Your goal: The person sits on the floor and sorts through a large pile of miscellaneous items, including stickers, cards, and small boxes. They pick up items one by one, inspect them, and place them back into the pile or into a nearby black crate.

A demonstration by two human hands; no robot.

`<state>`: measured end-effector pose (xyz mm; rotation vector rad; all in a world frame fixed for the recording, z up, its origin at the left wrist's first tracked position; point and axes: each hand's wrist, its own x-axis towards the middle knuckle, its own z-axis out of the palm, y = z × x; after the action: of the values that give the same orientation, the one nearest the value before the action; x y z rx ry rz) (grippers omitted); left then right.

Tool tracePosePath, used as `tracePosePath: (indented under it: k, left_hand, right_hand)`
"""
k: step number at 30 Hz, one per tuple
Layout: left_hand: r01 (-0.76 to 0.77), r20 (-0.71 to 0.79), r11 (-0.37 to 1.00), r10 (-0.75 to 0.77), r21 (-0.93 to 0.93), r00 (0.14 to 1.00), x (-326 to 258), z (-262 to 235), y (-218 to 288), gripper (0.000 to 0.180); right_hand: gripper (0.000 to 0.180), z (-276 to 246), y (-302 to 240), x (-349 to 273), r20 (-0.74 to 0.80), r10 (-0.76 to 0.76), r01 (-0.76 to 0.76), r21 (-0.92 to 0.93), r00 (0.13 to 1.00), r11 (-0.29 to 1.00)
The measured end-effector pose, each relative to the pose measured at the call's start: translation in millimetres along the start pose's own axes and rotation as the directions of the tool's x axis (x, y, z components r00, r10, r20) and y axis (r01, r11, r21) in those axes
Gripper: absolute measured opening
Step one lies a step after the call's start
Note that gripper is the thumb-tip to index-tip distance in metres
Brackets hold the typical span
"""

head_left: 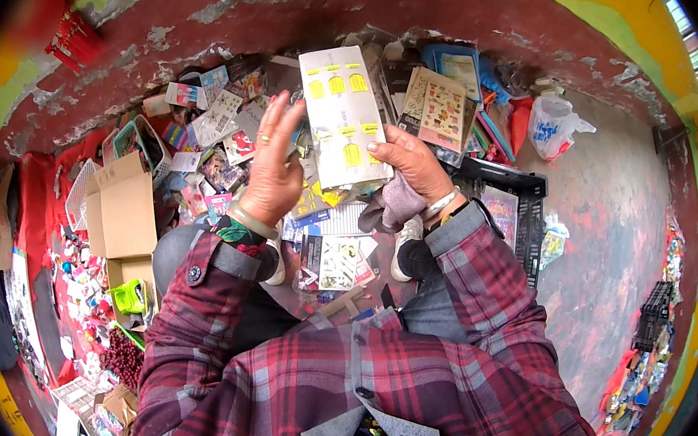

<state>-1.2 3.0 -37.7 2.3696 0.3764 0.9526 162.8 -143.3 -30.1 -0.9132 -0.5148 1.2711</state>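
Note:
A white rectangular sheet or flat pack (337,104) with yellow printed shapes is raised in front of me. My right hand (416,164) grips its lower right edge, thumb on the front face. A mauve-grey cloth (403,200) hangs from the same hand, bunched under the palm. My left hand (274,163) is upright just left of the pack, fingers stretched out and apart from it, with nothing in it. Below the hands, printed cards and sheets (338,264) lie on the floor between my shoes. Whether the pack is one sheet or several cannot be made out.
An open cardboard box (124,211) stands at left, near a white basket (148,146). Heaped packages and cards (223,120) line the dark red wall. On the right are a black plastic crate (528,228), stacked booklets (432,112) and a white plastic bag (554,127).

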Motion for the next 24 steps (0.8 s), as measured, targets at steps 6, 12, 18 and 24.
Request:
tracePosePath:
  k: [6,12,18,24]
  left_hand:
    - [0.628,0.609,-0.169,-0.522,-0.760,0.597,4.5,3.9,-9.1,0.045]
    - [0.637,0.654,-0.206,-0.427,-0.743,0.624,-1.1,12.4,-7.9,0.031]
    - [0.588,0.580,-0.197,-0.570,-0.784,0.583,0.6,9.1,-14.4,0.027]
    - [0.597,0.553,-0.136,-0.577,-0.791,0.601,1.1,9.0,-19.6,0.024]
  right_hand:
    - [0.039,-1.2,3.4,-1.3,0.029,0.024,-0.024,0.014,0.999,1.000]
    - [0.036,7.1,8.4,-3.0,0.021,0.123,-0.121,-0.082,0.992,0.989]
    - [0.039,7.8,14.5,1.0,0.044,0.235,-0.218,-0.241,0.971,0.946]
    - [0.040,-8.6,38.3,7.4,0.046,0.218,-0.186,-0.367,0.975,0.911]
